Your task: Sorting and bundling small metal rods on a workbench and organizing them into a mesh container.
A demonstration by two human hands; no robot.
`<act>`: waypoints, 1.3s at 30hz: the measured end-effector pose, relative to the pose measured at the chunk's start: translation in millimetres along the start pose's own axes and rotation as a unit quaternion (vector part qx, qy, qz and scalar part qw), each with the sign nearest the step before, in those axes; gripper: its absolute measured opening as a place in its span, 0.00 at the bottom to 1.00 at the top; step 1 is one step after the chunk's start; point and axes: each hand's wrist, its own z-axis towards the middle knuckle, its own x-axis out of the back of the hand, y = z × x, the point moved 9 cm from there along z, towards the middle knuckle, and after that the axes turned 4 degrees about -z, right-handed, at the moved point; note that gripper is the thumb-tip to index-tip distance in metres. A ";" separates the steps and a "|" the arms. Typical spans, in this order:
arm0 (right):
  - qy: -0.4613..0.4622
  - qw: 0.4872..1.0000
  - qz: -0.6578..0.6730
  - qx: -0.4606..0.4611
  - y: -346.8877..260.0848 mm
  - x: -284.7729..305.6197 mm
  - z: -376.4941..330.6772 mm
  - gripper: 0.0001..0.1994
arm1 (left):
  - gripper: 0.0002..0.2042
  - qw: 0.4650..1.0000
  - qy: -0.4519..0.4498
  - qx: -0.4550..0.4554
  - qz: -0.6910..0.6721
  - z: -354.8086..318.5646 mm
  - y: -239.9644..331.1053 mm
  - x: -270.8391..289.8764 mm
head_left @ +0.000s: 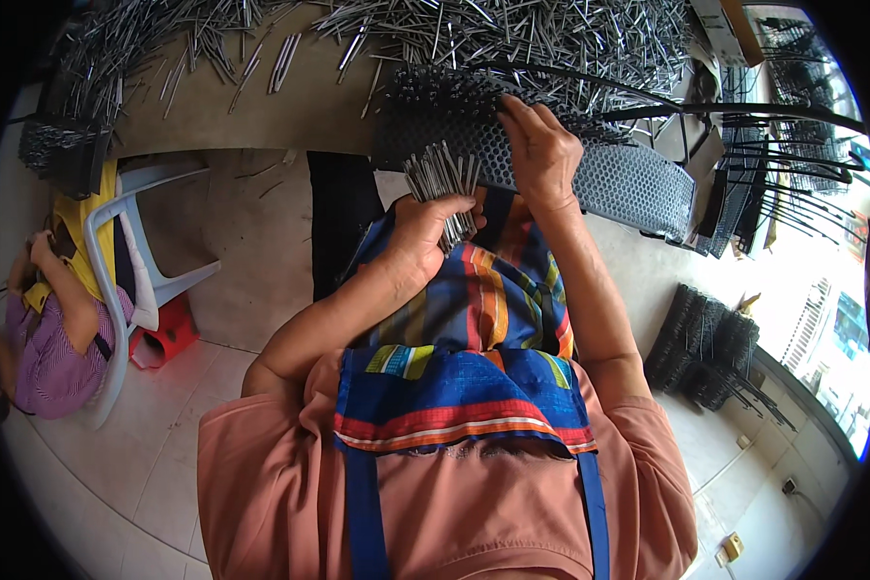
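Observation:
My left hand [425,230] is closed around a bundle of thin metal rods [439,174], held upright over my lap near the table edge. A long dark holder with a honeycomb of round holes [619,179] lies across the table's front edge, to the right of the bundle. Many dark rod ends [435,92] stand up from its far left part. Over these ends my right hand [543,150] reaches, with thumb and fingers pinched together at the tips. Whatever is between those fingertips is too small to make out.
Loose metal rods [551,39] are heaped across the far side of the brown table [261,106]. Racks with black rods [793,164] stand at right; black bundles [701,338] sit on the floor. At left, a person [68,329] sits in a pale plastic chair [116,280] beside a red container [169,333].

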 end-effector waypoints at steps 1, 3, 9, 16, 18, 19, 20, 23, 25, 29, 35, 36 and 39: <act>-0.018 0.999 -0.027 0.024 -7.2 -2.1 1.3 0.11 | 0.07 1.000 0.000 0.002 0.001 -0.6 -0.7 -0.5; -0.035 0.997 -0.055 0.047 -12.4 -5.7 2.0 0.12 | 0.06 1.000 0.000 0.003 0.000 -2.1 0.6 -4.2; -0.027 0.996 -0.021 0.088 -20.0 8.8 -8.0 0.16 | 0.08 1.000 -0.012 0.002 -0.001 -1.8 -0.7 -5.7; -0.260 0.826 0.404 -0.294 12.3 -36.1 -58.6 0.04 | 0.09 1.000 -0.014 -0.025 0.006 -7.5 3.3 -20.2; -0.200 0.825 0.416 -0.326 17.7 -26.4 -51.5 0.03 | 0.07 1.000 0.009 -0.010 0.019 -5.6 4.9 -10.6; -0.142 0.818 0.423 -0.362 24.8 -12.8 -49.5 0.01 | 0.07 1.000 0.010 -0.011 0.019 -2.9 6.2 -4.7; -0.055 0.846 0.422 -0.322 32.4 0.8 -41.7 0.01 | 0.08 0.999 0.019 -0.002 0.031 0.2 5.0 2.5; 0.070 0.897 0.379 -0.217 44.5 26.8 -21.8 0.02 | 0.07 0.998 0.019 -0.010 0.060 -0.6 3.6 8.0; 0.108 0.922 0.337 -0.155 43.5 34.4 -16.3 0.03 | 0.07 0.993 0.017 -0.030 0.114 -7.3 9.5 -1.0; 0.089 0.953 0.272 -0.105 37.6 28.0 -14.7 0.05 | 0.05 0.995 0.000 -0.017 0.101 -4.8 5.4 -5.3; 0.062 0.960 0.259 -0.090 33.0 24.6 -13.1 0.05 | 0.05 0.997 0.023 0.005 0.071 -2.2 -0.2 -2.5; 0.052 0.962 0.252 -0.095 33.4 20.6 -13.3 0.05 | 0.05 0.997 0.015 -0.001 0.072 -2.1 0.7 -4.0; 0.041 0.970 0.220 -0.099 35.7 10.4 -13.6 0.06 | 0.04 0.997 0.021 -0.005 0.073 -4.7 2.4 -7.2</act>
